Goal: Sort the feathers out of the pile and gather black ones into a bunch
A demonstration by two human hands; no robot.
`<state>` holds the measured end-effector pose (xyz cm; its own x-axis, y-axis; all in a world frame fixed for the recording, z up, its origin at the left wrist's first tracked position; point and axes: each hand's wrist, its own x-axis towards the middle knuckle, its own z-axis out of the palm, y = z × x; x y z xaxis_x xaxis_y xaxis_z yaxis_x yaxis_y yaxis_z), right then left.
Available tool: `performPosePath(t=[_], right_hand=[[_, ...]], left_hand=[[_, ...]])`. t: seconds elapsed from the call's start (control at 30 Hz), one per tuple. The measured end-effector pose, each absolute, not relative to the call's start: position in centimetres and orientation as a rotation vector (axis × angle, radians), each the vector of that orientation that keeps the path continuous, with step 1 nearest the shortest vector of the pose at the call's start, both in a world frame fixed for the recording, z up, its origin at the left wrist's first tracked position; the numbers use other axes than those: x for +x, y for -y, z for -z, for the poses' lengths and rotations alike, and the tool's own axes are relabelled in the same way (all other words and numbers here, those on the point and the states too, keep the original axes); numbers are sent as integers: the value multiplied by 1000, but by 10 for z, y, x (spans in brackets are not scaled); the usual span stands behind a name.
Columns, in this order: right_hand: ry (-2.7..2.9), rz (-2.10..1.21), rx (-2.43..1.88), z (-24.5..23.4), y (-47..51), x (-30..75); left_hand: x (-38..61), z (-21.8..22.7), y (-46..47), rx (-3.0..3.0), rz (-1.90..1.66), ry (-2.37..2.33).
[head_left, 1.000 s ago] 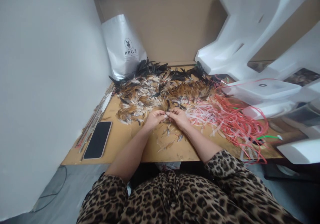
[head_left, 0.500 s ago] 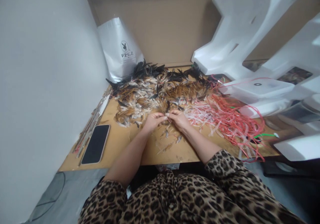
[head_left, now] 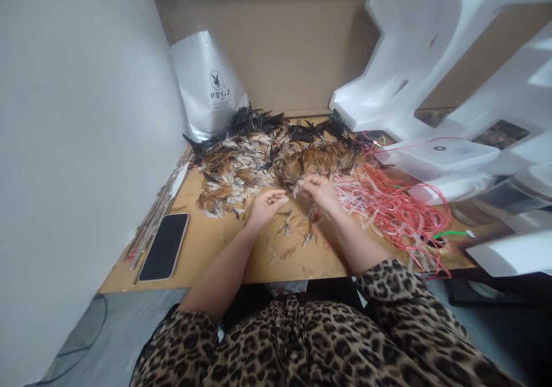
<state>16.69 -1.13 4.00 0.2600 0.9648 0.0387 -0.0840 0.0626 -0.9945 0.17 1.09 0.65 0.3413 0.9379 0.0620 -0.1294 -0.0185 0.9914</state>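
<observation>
My left hand is closed in a pinch low over the table, beside loose brown feathers. Whatever lies between its fingertips is too small to make out. To the right and slightly farther back, my right hand is also closed in a pinch. A pale, blurred wisp shows at its fingertips, its kind unclear. Just beyond both hands spreads a large pile of brown, white and black feathers. Pink and white ribbon-like strips lie tangled close by my right hand.
A dark-screened phone and thin sticks lie along the table's left side. The silver bag stands at the back left. White foam pieces and a translucent lidded box crowd the right. A wall closes the left.
My hands, fingertip to fingertip before, have come apart. The right one has moved right and slightly away from me; the left one has barely moved.
</observation>
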Motion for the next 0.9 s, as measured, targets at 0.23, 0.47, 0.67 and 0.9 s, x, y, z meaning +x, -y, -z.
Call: performPosePath(t=[0.23, 0.47, 0.67, 0.9], right_hand=[[1045, -735, -1535, -62, -22, 237], [1203, -570, -1870, -25, -52, 255], [1338, -322, -2114, -14, -65, 259], [1263, -134, -2059, -14, -59, 255]], left_hand=[[-4, 0, -17, 1388, -1092, -917], [-9, -3, -22, 1322, -1158, -954], [-10, -9, -24, 1277, -1179, -960], [-12, -11, -23, 1276, -1214, -941]])
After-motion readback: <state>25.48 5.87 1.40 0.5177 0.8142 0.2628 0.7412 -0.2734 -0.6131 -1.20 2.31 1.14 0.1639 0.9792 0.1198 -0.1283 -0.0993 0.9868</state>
